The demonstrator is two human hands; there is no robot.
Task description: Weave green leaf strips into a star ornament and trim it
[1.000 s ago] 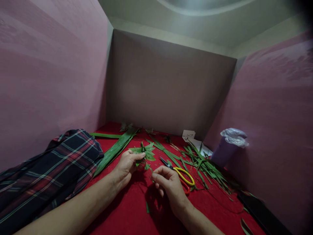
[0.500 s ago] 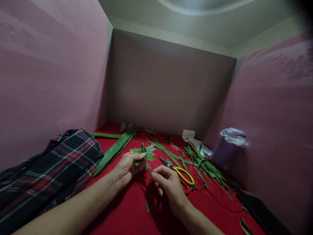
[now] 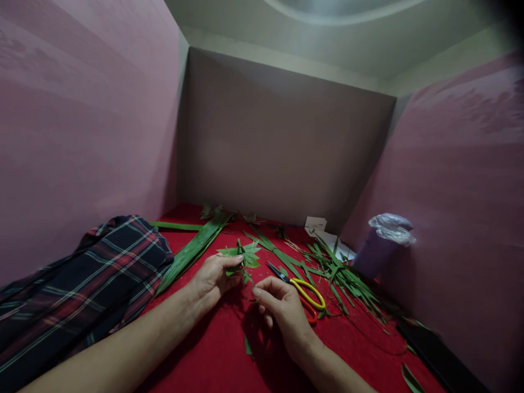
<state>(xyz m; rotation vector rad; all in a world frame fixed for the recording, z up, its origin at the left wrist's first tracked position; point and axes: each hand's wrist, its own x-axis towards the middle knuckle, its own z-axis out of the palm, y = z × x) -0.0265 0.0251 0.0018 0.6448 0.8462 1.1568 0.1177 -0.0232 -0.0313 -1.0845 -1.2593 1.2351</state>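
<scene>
My left hand (image 3: 210, 278) pinches a folded green leaf figure (image 3: 242, 256) with spiky points, held just above the red cloth (image 3: 229, 349). My right hand (image 3: 282, 311) is closed in a pinch right beside it, fingertips on a thin green strip that runs toward the figure. Yellow-and-red handled scissors (image 3: 305, 295) lie on the cloth just right of my right hand, blades pointing toward the figure.
A long green leaf (image 3: 192, 248) lies left of the figure. Several cut green strips (image 3: 344, 273) are piled at the right. A plaid cloth (image 3: 77, 289) lies at the left. A purple cup (image 3: 379, 248) covered with plastic stands at the right wall, a dark flat object (image 3: 442, 357) near the right corner.
Both hands have stayed in place with only slight finger shifts. The leaf figure has barely moved.
</scene>
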